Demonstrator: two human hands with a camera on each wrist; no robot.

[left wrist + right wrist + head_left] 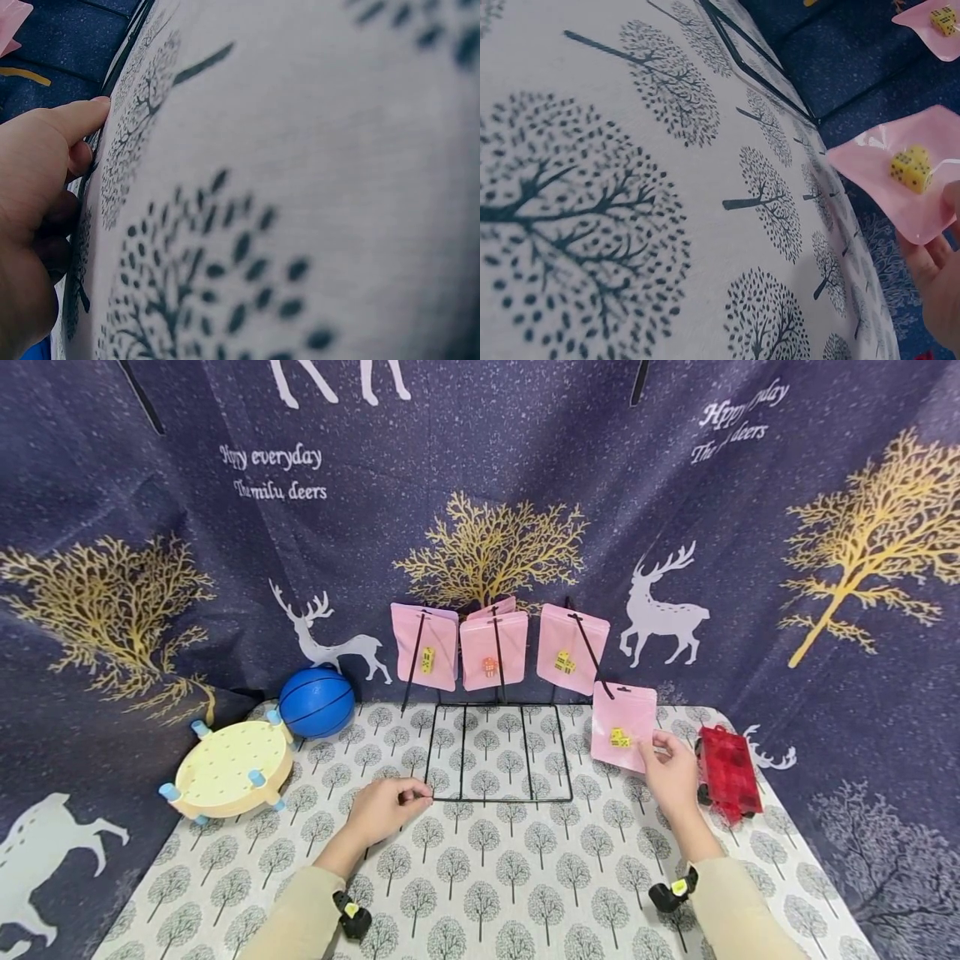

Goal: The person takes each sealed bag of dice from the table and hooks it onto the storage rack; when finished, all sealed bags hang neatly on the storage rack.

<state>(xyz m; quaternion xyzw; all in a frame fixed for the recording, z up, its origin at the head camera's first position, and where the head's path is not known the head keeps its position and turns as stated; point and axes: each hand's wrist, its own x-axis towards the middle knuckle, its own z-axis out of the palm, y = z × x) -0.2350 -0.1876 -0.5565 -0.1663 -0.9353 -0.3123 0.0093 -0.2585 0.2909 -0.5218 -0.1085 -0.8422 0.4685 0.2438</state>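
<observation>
My right hand (672, 772) pinches the lower right edge of a pink pouch (624, 714). Yellow dice (911, 169) show through its front. The pouch's slotted top edge overlaps the tip of the right-hand rod in the head view. At the front left corner of a black wire display rack (495, 800), my left hand (386, 810) grips the base wire between thumb and fingers. On the rack's rods hang a left pink pouch (444, 643) and a right pink pouch (551, 627), both with yellow dice, and a middle pouch (472, 647) with orange dice, another pouch edge behind it.
A blue basketball (317, 702) and an upturned cream stool (234, 768) with blue-tipped legs stand on the left. To the right of my right hand lies a red toy vehicle (729, 772). A tree-print cloth (480, 893) covers the table; a dark curtain hangs behind.
</observation>
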